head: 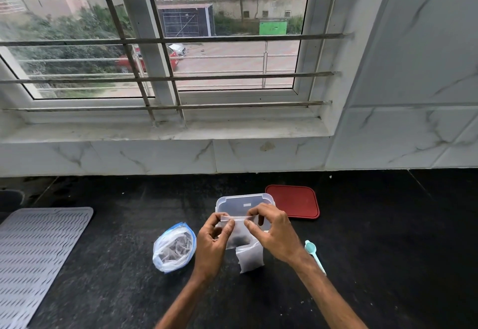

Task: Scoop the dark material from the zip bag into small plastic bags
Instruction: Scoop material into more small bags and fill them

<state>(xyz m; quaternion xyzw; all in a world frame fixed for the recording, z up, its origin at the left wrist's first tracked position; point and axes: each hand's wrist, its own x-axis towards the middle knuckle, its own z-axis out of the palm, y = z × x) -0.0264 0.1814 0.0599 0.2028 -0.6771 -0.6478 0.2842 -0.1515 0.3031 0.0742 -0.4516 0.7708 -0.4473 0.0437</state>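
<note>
We hold the small plastic bag [239,238] just above the surface [108,277], in front of the clear container [243,200]. Our left hand [214,235] pinches the left end of its top strip and our right hand [271,233] the right end. Dark material sits at its bottom. We judge this to be the sealing step, so we should keep the strip taut and level, press along it end to end, and keep the bag upright. The zip bag [173,248] lies to the left, the spoon [314,255] to the right.

Left grip [212,242], right grip [271,234] and the small bag [239,238] hide the clear container's [245,198] near wall from us. Far left of the container, the grey mat [38,251] runs off-frame. Bag contents: dark, too blurred for us to identify.
</note>
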